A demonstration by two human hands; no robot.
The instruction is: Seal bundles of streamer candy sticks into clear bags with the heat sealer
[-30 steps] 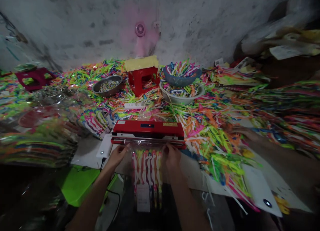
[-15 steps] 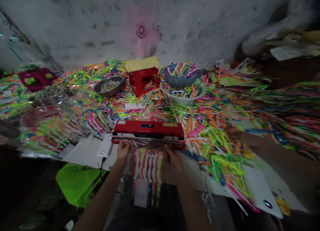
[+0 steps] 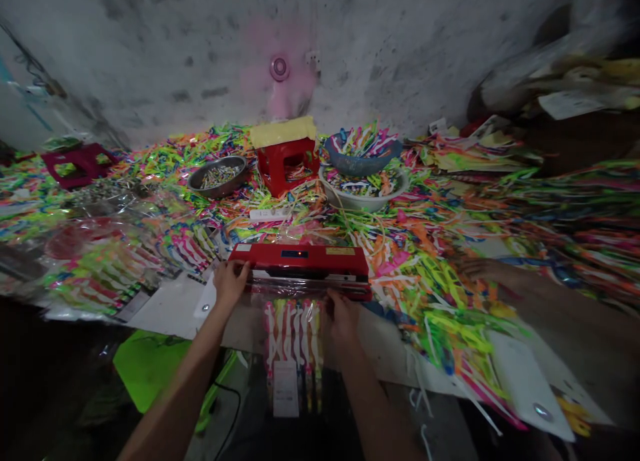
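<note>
Left hand (image 3: pixel 229 281) fingers curled on boxy red sealer (image 3: pixel 300 268), right hand (image 3: pixel 343 314) fingers pinching crinkly clear bag (image 3: pixel 293 328).

Sealer (image 3: pixel 300 261): red, yellow label | packet (image 3: pixel 293 328): clear, pink-white-green strips | stool (image 3: pixel 287 160): red, yellow top | basin (image 3: pixel 363 156): blue | fan (image 3: pixel 280 68): pink

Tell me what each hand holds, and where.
The right hand grips the clear bag of colourful sticks at its upper right edge. The left hand rests on the red sealer's left end.
</note>
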